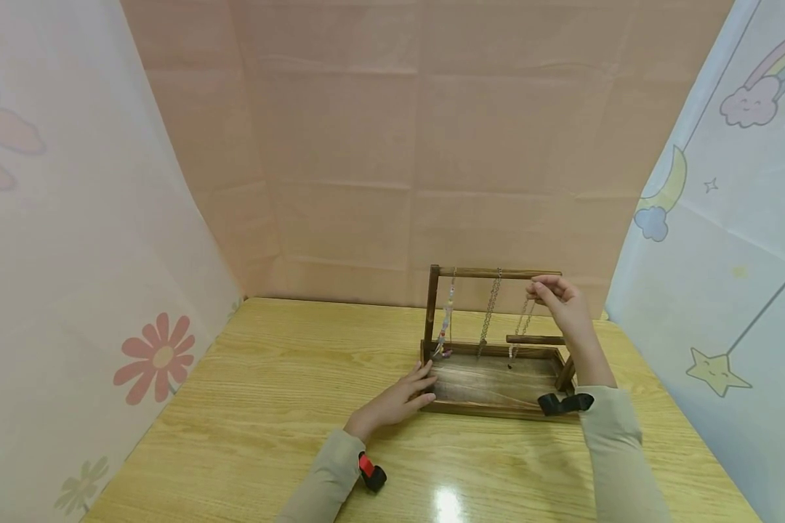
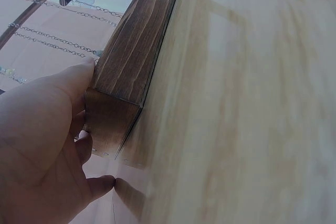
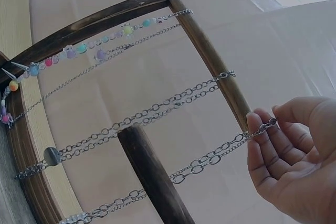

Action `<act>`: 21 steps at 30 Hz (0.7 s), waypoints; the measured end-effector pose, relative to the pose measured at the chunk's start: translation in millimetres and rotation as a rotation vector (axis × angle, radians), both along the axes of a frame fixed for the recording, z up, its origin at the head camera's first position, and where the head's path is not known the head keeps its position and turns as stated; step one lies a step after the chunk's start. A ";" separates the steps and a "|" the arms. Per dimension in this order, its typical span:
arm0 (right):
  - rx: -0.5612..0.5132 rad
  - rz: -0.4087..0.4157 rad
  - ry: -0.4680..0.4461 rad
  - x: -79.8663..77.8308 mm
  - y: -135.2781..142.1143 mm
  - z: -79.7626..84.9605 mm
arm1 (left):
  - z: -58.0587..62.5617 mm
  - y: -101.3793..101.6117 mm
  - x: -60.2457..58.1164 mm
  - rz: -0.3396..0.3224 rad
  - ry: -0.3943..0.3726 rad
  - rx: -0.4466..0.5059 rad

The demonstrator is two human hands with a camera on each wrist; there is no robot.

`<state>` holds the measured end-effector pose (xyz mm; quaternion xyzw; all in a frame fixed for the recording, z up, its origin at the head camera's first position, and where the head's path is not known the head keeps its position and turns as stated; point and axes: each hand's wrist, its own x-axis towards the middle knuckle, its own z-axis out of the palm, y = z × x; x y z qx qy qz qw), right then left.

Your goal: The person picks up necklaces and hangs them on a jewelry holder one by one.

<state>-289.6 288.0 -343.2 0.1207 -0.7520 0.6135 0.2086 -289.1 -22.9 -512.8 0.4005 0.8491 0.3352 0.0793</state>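
A dark wooden jewellery stand (image 1: 497,411) has a shallow tray base, a top bar (image 3: 207,61) and a shorter lower bar (image 1: 535,339). My right hand (image 1: 564,296) pinches a silver chain necklace (image 3: 197,167) between thumb and fingers, at the top bar's free end. The necklace's doubled strands hang past the lower bar into the tray. Another chain necklace (image 3: 142,114) and a colourful beaded necklace (image 3: 81,48) hang from the top bar. My left hand (image 1: 395,399) touches the tray's left front corner, thumb at the front wall and fingers spread along the end.
The stand sits on a light wood table (image 1: 288,378). Behind it rises a peach-coloured backdrop (image 1: 340,145), with patterned white sheets at the left and right. Black straps circle both wrists.
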 end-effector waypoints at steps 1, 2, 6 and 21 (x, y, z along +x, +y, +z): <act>0.001 -0.005 0.001 0.4 1.2 0.1 | 0.1 -0.1 0.1 0.000 0.000 0.000; 0.003 -0.010 0.002 0.7 2.5 0.1 | 0.2 -0.1 0.3 0.001 -0.001 0.000; -0.008 -0.009 0.013 2.2 8.0 -0.4 | -1.3 0.0 -0.5 0.004 0.006 0.003; -0.057 -0.030 0.041 7.1 24.2 1.2 | -0.6 -0.1 0.3 0.001 0.009 0.001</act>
